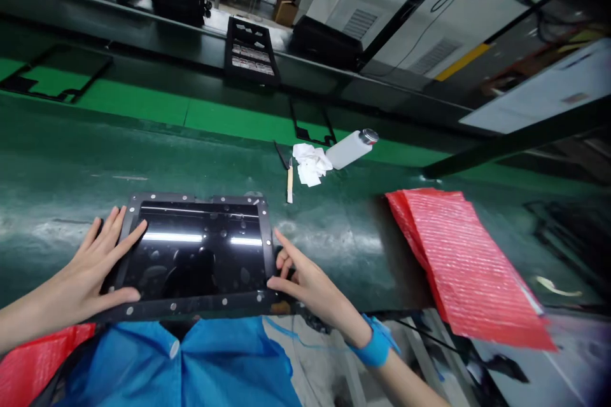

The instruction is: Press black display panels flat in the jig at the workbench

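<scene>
A flat black display panel (200, 251) with a glossy screen lies on the green work surface, close to the blue garment. Its dark frame carries round silver dots, and smudges or bubbles show on the screen. My left hand (90, 267) rests open on the panel's left side, fingers spread, with the index fingertip over the screen and the thumb low on the frame. At the right edge, my right hand (305, 273) touches the frame with its index finger and thumb apart, the other fingers curled. A blue band (375, 343) circles the right wrist.
Beyond the panel lie a light-handled tool (289, 183), crumpled white wipes (310, 164) and a tilted white bottle (351, 150). Red bubble-wrap bags (468, 254) are stacked to the right. A black tray (251, 54) sits on the far ledge. A dark post (515, 137) rises at right.
</scene>
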Demonstrator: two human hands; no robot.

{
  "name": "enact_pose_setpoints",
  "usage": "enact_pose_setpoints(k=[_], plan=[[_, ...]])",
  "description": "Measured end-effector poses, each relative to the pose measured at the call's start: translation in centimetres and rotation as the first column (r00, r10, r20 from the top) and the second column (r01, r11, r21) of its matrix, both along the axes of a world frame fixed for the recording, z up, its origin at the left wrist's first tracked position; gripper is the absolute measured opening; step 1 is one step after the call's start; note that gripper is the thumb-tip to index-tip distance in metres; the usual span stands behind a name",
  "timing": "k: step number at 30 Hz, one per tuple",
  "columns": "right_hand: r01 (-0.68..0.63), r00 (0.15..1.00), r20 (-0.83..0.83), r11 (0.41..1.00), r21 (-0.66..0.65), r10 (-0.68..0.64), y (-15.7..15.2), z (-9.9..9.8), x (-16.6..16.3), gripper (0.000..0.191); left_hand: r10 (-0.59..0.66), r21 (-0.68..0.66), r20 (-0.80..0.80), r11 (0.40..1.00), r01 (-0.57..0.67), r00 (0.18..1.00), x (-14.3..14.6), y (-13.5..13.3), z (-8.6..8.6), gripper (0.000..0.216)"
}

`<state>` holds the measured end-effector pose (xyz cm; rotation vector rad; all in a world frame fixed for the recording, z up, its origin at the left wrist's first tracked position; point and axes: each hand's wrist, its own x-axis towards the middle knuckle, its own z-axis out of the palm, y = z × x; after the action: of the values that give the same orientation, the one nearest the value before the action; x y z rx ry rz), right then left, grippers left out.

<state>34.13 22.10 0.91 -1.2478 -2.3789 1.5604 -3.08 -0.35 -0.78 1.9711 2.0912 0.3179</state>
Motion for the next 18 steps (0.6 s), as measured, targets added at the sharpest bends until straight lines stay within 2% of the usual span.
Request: enact_pose_setpoints(k=[2, 4, 8, 11, 15, 18], plan=[[-0.078, 0.99, 0.121, 0.997, 0.001, 0.078, 0.4, 0.7, -0.8, 0.111, -0.064, -0.035, 0.011, 0.997, 0.065, 0.998, -1.0, -0.7, -0.1, 0.092], [-0.15, 0.964, 0.225, 0.988, 0.019, 0.142, 0.8, 1.4, -1.8, 0.121, -0.114, -0.049, 0.005, 0.992, 0.114, 0.993, -2.0, -1.1, -0.7, 0.095], [-0.253, 0.94, 0.279, 0.951, 0.179, 0.197, 0.7, 1.7, -3.0, 0.121, -0.131, -0.006, -0.035, 0.991, 0.131, 0.991, -2.7, -1.2, -2.5, 0.095], [-0.199, 0.97, 0.191, 0.937, 0.287, 0.147, -0.5, 1.1, -2.8, 0.107, -0.078, 0.013, -0.029, 0.997, 0.079, 0.997, -1.8, -1.0, -2.7, 0.093], [-0.114, 0.992, 0.094, 0.914, 0.389, 0.084, -2.0, 0.1, -2.0, 0.069, 0.017, 0.05, -0.01, 0.999, -0.017, 1.0, 0.6, -0.4, -1.3, 0.087], [-0.092, 0.996, 0.023, 0.931, 0.353, 0.089, -1.2, 0.1, -1.6, 0.049, 0.098, 0.109, -0.06, 0.99, -0.091, 0.993, 2.3, -0.2, -0.6, 0.078]])
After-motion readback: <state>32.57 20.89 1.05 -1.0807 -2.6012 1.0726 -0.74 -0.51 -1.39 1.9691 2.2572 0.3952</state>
